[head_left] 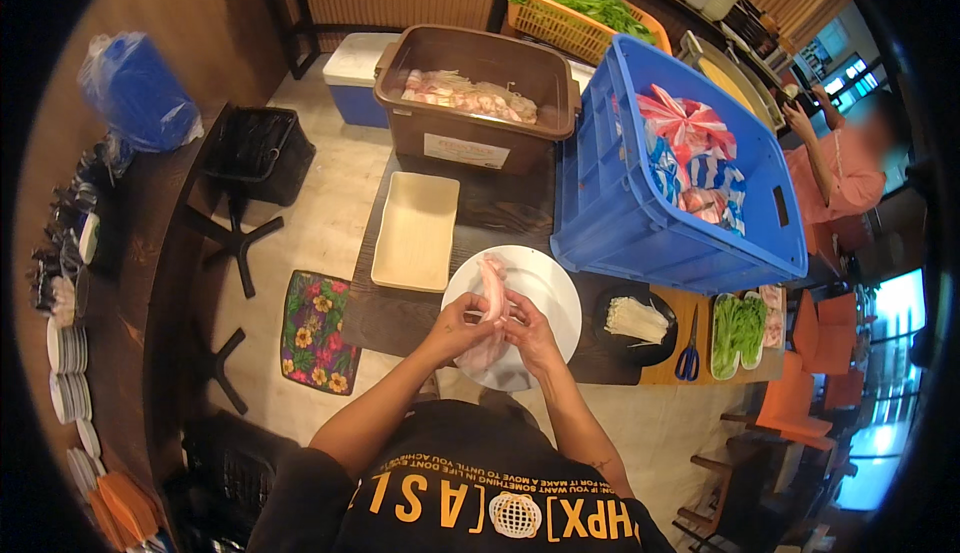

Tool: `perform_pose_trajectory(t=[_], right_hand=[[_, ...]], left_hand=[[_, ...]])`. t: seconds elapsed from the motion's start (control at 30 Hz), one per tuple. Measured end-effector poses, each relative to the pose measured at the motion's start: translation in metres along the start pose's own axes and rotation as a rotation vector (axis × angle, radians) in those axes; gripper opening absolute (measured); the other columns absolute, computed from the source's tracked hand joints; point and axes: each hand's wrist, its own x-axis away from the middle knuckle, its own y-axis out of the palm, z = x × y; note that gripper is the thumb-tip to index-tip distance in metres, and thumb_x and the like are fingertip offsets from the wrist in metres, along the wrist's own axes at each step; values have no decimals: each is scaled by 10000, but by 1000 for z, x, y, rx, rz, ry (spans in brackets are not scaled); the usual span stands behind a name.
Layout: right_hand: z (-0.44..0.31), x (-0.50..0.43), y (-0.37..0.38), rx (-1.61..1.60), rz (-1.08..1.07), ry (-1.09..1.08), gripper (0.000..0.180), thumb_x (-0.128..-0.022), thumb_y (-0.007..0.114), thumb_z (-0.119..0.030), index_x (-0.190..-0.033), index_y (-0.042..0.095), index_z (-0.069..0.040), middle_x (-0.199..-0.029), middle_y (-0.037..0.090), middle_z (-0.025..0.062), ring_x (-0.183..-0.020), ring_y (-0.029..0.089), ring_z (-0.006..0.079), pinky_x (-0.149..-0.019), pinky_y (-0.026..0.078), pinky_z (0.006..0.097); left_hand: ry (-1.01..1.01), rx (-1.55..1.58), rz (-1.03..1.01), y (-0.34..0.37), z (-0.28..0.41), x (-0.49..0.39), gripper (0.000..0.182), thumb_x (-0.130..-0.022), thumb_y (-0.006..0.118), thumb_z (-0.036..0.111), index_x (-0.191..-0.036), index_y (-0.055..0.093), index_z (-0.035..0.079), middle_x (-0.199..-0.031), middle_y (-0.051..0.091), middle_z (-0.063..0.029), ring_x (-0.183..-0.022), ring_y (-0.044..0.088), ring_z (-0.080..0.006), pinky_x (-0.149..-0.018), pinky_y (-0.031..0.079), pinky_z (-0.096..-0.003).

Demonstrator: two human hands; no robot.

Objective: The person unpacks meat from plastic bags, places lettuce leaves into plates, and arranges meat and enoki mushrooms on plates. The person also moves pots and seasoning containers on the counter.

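Over a round white plate [551, 290], my left hand [463, 326] and my right hand [527, 328] both pinch a long strip of raw pink meat [493, 290]. Its lower part hangs over the plate, between the wrists. Left of the plate lies a cream rectangular tray [417, 232]. To the right, enoki mushrooms [636, 320] rest on a black plate [606, 339]. Blue-handled scissors [688, 362] lie beside them, near white trays of green lettuce [727, 335].
A brown tub [465, 140] with meat and mushroom rolls stands behind the cream tray. A large blue crate [675, 245] holding striped plastic bags borders the right side. An orange basket [555, 24] of greens sits farther back. Another person [844, 163] is at the far right.
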Motion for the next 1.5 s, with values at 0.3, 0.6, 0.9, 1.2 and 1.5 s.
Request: perform_pose_trajectory(t=[0.3, 0.6, 0.9, 1.2, 1.5], right_hand=[[25, -2, 29, 740, 409, -270, 160, -717, 661, -117, -803, 617, 10, -704, 608, 106, -627, 568, 135, -587, 453, 256], [38, 41, 25, 892, 245, -242, 200, -687, 665, -138, -800, 596, 13, -731, 587, 154, -650, 583, 261, -593, 458, 333], [44, 38, 34, 1173, 293, -317, 182, -691, 629, -123, -792, 574, 17, -707, 567, 170, -647, 564, 311, -598, 450, 376], [47, 27, 24, 1131, 300, -350, 128, -713, 569, -91, -777, 610, 12, -666, 581, 156, -566, 564, 260, -540, 452, 333], [9, 27, -5, 246, 268, 105, 107, -763, 495, -84, -798, 573, -20, -694, 525, -14, -610, 467, 75, -563, 391, 214]], left_hand=[[-74, 44, 62, -16, -26, 1, 280, -793, 552, 91, -1059, 491, 28, -979, 516, -70, -839, 527, -145, -662, 474, -278], [66, -140, 105, -23, -37, 8, 287, -789, 560, 79, -1054, 479, 2, -970, 513, -80, -827, 533, -136, -641, 490, -268], [175, -159, 61, -24, -44, 12, 282, -757, 563, 22, -1022, 483, -31, -896, 542, -76, -824, 534, -131, -681, 472, -252], [366, -458, 100, -8, -32, 22, 429, -688, 621, 34, -1073, 445, -43, -967, 500, -171, -898, 518, -271, -783, 438, -315], [536, -604, 234, 1, -23, 25, 444, -660, 561, 5, -1069, 395, -42, -1047, 428, -217, -972, 429, -381, -824, 382, -401]])
